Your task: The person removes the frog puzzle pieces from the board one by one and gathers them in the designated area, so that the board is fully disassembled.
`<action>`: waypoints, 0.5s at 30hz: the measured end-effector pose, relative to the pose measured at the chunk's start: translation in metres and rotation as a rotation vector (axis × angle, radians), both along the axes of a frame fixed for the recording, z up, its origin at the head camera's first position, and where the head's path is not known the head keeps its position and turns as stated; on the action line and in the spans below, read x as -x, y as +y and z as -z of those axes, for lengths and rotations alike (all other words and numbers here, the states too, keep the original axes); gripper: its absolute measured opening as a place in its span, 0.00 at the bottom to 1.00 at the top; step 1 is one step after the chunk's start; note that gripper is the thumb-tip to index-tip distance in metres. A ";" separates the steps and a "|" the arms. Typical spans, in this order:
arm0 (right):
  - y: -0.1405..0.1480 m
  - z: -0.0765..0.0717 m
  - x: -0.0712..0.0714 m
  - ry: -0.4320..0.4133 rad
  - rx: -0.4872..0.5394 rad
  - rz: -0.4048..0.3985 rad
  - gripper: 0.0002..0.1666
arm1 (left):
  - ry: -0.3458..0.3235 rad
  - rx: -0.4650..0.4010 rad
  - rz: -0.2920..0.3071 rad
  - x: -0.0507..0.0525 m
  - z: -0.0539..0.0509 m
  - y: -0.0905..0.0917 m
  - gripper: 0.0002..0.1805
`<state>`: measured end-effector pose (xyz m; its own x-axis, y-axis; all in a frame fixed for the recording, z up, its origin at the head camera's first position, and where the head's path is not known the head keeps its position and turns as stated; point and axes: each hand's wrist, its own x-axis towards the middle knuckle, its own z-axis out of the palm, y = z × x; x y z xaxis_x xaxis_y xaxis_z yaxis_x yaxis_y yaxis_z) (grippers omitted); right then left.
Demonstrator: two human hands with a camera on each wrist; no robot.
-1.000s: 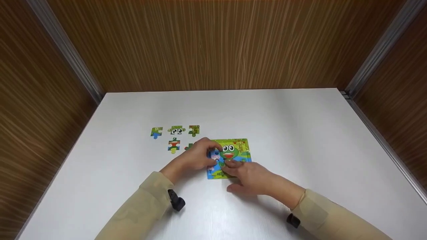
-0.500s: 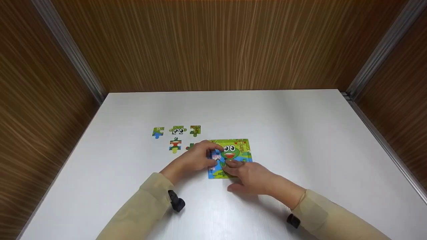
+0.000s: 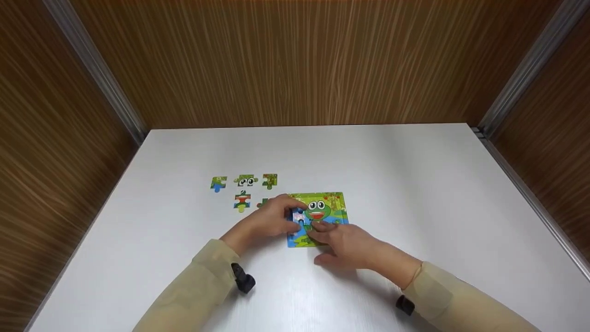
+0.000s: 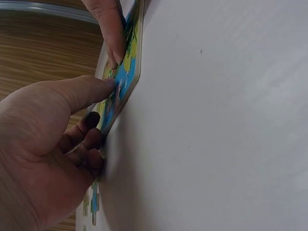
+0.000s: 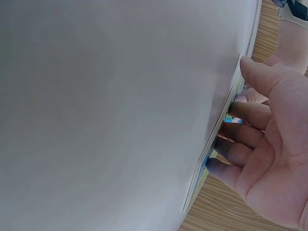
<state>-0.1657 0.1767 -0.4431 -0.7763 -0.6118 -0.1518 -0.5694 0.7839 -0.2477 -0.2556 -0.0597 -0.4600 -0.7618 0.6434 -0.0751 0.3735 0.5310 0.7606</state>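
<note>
A square frog jigsaw puzzle board (image 3: 339, 203) lies on the white table in front of me. My left hand (image 3: 274, 216) is at its left side, index finger and thumb bent around a blue and pink puzzle piece (image 3: 298, 216) on the board. In the left wrist view the thumb tip rests on the board's surface, with the other fingers curled by its edge. My right hand (image 3: 348, 246) lies over the lower right, its fingertips resting on the board and hiding part of the picture. The right wrist view shows these fingers (image 5: 245, 134) extended over the board's edge.
Several loose pieces lie left of the board: a green and blue one (image 3: 218, 183), one with eyes (image 3: 246, 180), a green-brown one (image 3: 270, 180) and one with a red mouth (image 3: 242, 201). Another piece (image 3: 263, 202) is partly hidden by my left hand. Wood-patterned walls (image 3: 295, 64) enclose the table.
My left thumb has drawn back slightly to the left, showing more of the piece beside it. The right hand stays in place, and the loose pieces have not moved on the table.
</note>
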 end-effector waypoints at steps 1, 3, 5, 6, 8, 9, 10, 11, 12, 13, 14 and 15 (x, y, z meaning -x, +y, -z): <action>0.000 0.000 0.000 0.000 0.001 0.001 0.40 | -0.007 0.002 -0.007 0.000 0.000 0.000 0.28; 0.000 0.000 0.000 -0.001 0.003 0.001 0.40 | -0.017 0.006 -0.017 0.001 0.000 0.000 0.28; 0.000 0.000 0.000 0.000 0.004 -0.001 0.40 | -0.033 0.001 -0.023 0.001 -0.001 -0.001 0.28; 0.000 0.000 0.000 0.001 0.006 -0.002 0.40 | -0.037 -0.003 -0.024 0.001 -0.001 -0.001 0.29; 0.000 0.000 0.000 0.001 0.009 -0.004 0.40 | -0.038 -0.004 -0.025 0.001 -0.002 -0.001 0.29; 0.000 0.000 0.000 0.000 0.010 -0.004 0.40 | -0.042 -0.007 -0.029 0.001 -0.002 -0.001 0.29; 0.000 0.000 0.000 0.000 0.010 -0.005 0.41 | -0.041 -0.002 -0.035 0.002 -0.002 -0.001 0.29; 0.000 0.000 0.000 0.000 0.013 -0.006 0.41 | -0.040 -0.001 -0.039 0.002 -0.002 -0.001 0.29; 0.000 0.001 0.000 0.002 0.014 -0.008 0.41 | -0.041 -0.001 -0.045 0.002 -0.002 -0.001 0.29; 0.001 0.001 0.000 0.002 0.015 -0.008 0.41 | -0.046 -0.004 -0.051 0.002 -0.003 -0.001 0.29; 0.001 0.001 0.001 0.002 0.015 -0.009 0.41 | -0.046 -0.010 -0.056 0.003 -0.003 -0.002 0.29; 0.001 0.001 0.001 0.003 0.016 -0.010 0.41 | -0.054 -0.018 -0.063 0.003 -0.003 -0.002 0.29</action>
